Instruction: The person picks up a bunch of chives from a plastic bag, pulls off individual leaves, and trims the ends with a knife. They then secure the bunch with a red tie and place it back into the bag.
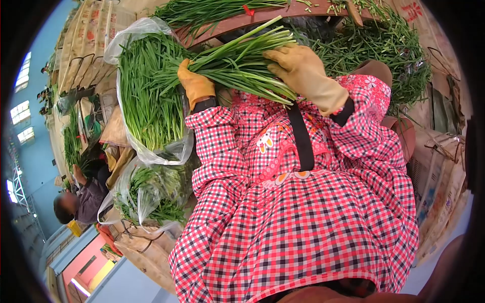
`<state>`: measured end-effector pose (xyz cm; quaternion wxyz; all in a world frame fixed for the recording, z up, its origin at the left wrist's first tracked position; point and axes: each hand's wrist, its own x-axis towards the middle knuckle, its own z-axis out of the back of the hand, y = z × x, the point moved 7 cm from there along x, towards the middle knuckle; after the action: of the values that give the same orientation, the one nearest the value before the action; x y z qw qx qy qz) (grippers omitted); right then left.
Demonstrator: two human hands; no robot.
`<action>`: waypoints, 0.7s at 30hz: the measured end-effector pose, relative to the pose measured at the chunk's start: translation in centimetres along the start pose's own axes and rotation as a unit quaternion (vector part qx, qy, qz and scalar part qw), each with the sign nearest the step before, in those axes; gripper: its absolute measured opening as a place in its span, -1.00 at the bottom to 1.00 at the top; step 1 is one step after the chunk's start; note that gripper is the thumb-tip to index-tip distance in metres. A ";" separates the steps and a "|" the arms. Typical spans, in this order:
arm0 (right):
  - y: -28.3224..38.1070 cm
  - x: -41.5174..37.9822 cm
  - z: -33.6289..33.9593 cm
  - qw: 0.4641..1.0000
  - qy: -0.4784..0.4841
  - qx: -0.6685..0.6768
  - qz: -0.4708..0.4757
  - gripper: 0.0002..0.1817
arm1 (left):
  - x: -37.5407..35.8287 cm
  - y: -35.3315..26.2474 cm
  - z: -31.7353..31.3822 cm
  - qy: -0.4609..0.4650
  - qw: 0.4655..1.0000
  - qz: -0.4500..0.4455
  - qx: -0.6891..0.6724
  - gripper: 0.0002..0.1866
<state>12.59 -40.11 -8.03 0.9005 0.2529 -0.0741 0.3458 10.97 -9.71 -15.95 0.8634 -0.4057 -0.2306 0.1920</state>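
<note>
A loose bunch of garlic chives (242,63) lies across my lap, its pale stem ends to the right and green leaves to the left. My left hand (197,86), in an orange rubber glove, is closed around the leafy end. At the stem end, my right hand (305,76), in a paler yellow-orange glove, has its fingers curled against the stems; part of its grip is hidden. Close beside my left hand stands a clear plastic bag (174,155) packed with upright chives (151,96).
A reddish-brown board (222,33) ahead carries more chives with a red tie (248,10) and a wooden handle (353,13). Chive trimmings (374,55) pile up at right. Another bag of greens (151,194) sits at lower left. A person (83,199) works farther left.
</note>
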 end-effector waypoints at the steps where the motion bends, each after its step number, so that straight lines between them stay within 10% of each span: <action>1: 0.3 0.4 -0.4 1.000 0.003 0.010 -0.003 -0.65 | -0.1 0.1 0.0 -0.004 1.000 0.001 -0.020 -0.44; 7: 1.1 2.1 -2.5 0.996 -0.005 -0.088 0.004 -0.81 | -0.2 -1.8 -0.7 0.015 0.956 0.153 -0.249 -0.48; 16: -5.2 -0.9 2.4 0.860 -0.114 0.466 -0.175 -0.84 | -0.7 0.3 0.1 0.025 0.992 0.119 -0.029 -0.45; 19: -10.0 -3.7 6.1 0.898 -0.143 0.349 -0.227 -0.81 | -0.7 0.7 0.1 0.029 0.994 0.108 0.006 -0.43; 21: -8.4 -3.3 8.5 0.985 -0.142 0.047 -0.089 -0.78 | -0.4 1.4 0.0 0.038 0.993 0.113 0.000 -0.41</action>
<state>15.99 -51.71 -5.15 0.8950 0.3475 -0.1619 0.2282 10.39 -9.10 -17.10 0.8443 -0.4358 -0.1502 0.2731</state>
